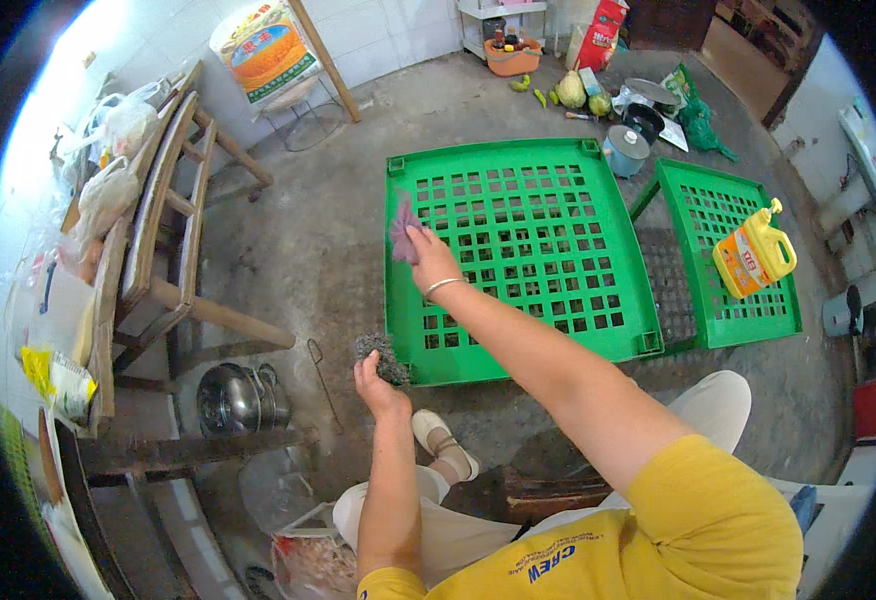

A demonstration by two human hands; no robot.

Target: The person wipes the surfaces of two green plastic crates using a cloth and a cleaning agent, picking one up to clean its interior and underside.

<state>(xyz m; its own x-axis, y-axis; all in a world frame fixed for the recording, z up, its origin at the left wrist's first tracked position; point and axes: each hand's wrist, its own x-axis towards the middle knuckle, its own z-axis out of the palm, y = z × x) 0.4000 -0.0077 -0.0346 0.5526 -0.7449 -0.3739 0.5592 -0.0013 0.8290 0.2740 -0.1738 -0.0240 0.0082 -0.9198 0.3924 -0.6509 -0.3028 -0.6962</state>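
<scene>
A large green plastic rack panel [402, 310] with a grid of square holes lies in front of me, its raised rim facing up. My right hand [436, 264] reaches over its left side, closed on a crumpled purple cloth [404, 232] by the rim. Nearer to me, my left hand [378, 390] grips a dark grey scouring pad [386, 358], which is against the panel's near left corner.
A smaller green rack [748, 332] stands right, bearing a yellow jug [755, 252]. Steel pots [233, 400] and a wooden bench [158, 240] with bags are left. Vegetables [571, 90], a lidded pot [625, 150] and an orange basket [514, 62] stand on the far floor.
</scene>
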